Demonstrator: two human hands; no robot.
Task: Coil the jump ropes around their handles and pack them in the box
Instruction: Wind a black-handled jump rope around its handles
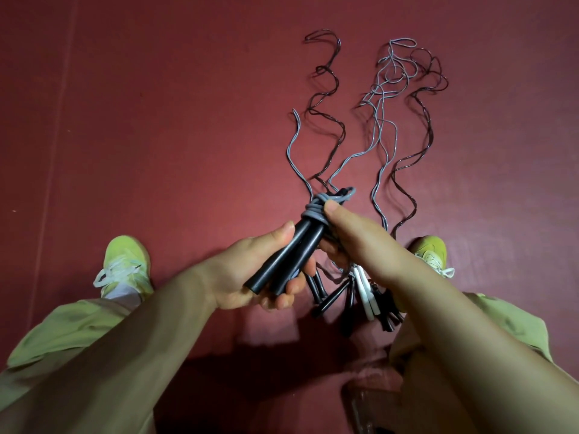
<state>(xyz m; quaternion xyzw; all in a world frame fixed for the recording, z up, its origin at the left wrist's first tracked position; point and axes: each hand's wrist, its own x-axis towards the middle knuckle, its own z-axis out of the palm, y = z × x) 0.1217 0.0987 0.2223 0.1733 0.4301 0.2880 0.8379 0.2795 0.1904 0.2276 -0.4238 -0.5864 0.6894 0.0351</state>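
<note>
My left hand [250,270] grips two black handles [288,255] held side by side. A grey rope [316,211] is wound in a few turns around their upper ends. My right hand [360,242] pinches that rope at the coil with thumb on top. The rope's loose length [293,148] trails away over the floor. Several other jump ropes, grey [387,98] and dark [427,142], lie stretched out in wavy lines ahead. Their black and white handles [363,292] lie in a heap under my right wrist. No box is in view.
Red floor mat [156,120] all around. My two feet in yellow-green shoes [125,264] [430,249] flank the heap, with olive trouser legs [62,333] at the lower corners.
</note>
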